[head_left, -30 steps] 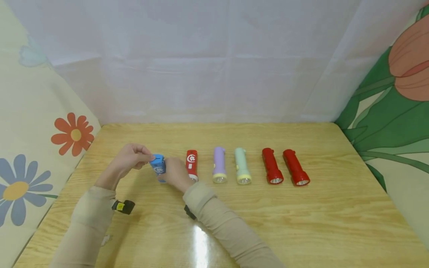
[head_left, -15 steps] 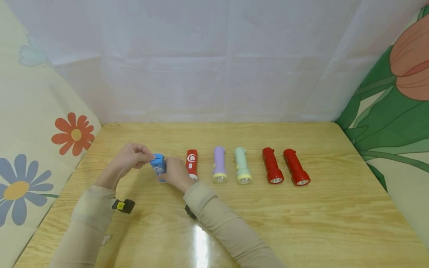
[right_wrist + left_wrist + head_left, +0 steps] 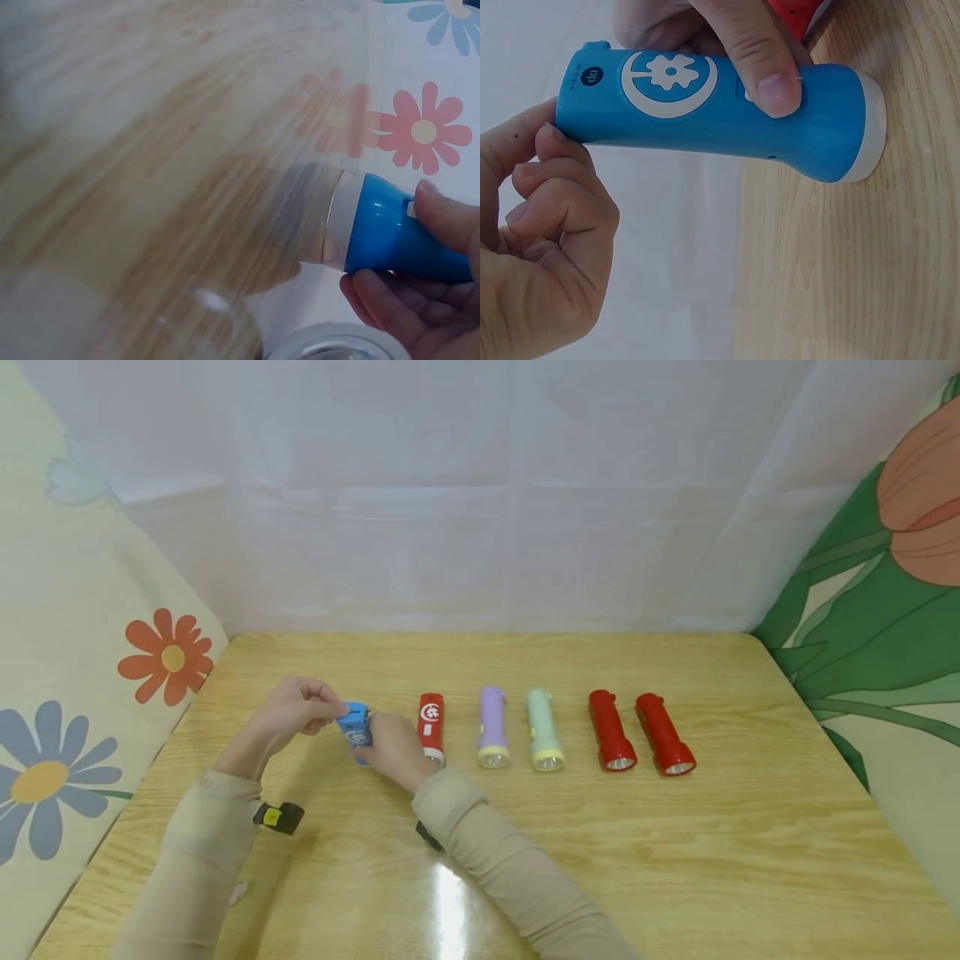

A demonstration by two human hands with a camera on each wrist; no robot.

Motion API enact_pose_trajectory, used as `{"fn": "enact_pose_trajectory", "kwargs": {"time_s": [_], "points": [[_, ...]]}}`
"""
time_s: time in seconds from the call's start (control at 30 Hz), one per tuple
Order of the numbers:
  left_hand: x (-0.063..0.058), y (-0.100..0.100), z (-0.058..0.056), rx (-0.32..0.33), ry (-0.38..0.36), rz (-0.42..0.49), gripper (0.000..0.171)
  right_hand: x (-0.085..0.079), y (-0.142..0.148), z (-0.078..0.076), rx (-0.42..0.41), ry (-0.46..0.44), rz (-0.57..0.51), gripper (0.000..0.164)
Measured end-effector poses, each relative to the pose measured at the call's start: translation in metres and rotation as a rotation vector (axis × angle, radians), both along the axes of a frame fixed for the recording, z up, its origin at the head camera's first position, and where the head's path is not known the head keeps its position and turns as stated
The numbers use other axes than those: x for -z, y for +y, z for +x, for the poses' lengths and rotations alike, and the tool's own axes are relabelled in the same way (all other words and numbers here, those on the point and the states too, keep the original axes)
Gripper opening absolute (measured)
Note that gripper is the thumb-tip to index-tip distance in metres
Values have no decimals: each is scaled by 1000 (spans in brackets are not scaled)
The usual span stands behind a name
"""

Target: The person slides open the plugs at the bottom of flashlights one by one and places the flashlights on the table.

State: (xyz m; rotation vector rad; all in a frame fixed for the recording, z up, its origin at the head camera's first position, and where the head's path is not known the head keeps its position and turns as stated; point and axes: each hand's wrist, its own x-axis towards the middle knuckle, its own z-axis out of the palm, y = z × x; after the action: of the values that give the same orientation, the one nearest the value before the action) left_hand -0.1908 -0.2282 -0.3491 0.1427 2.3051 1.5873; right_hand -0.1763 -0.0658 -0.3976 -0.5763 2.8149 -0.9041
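Toward the left edge of the table [image 3: 750, 860], our right hand [image 3: 393, 747] grips the blue flashlight [image 3: 720, 124]; our left hand [image 3: 288, 714] pinches its tail [image 3: 574, 97].

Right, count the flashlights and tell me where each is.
6: blue flashlight in the right hand; rightward on the table, red-white flashlight, purple flashlight, green flashlight, nearer dark-red flashlight, rightmost dark-red flashlight.

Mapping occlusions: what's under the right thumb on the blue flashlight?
A sliver of a white piece, likely the switch, shows beside the right thumb on the blue flashlight; the rest is covered.
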Motion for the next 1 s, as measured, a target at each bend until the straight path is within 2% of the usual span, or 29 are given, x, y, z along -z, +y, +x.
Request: {"fn": "enact_pose_trajectory", "kwargs": {"time_s": [0.27, 0.77, 1.0], "points": [[0, 3, 2, -32, 8, 3, 10, 2, -1, 0, 28, 14, 19, 37], [-1, 0, 4, -36, 15, -16, 11, 9, -6, 3, 69, 53, -33, 35], [1, 1, 2, -30, 15, -30, 11, 8, -3, 4, 65, 53, -3, 36]]}}
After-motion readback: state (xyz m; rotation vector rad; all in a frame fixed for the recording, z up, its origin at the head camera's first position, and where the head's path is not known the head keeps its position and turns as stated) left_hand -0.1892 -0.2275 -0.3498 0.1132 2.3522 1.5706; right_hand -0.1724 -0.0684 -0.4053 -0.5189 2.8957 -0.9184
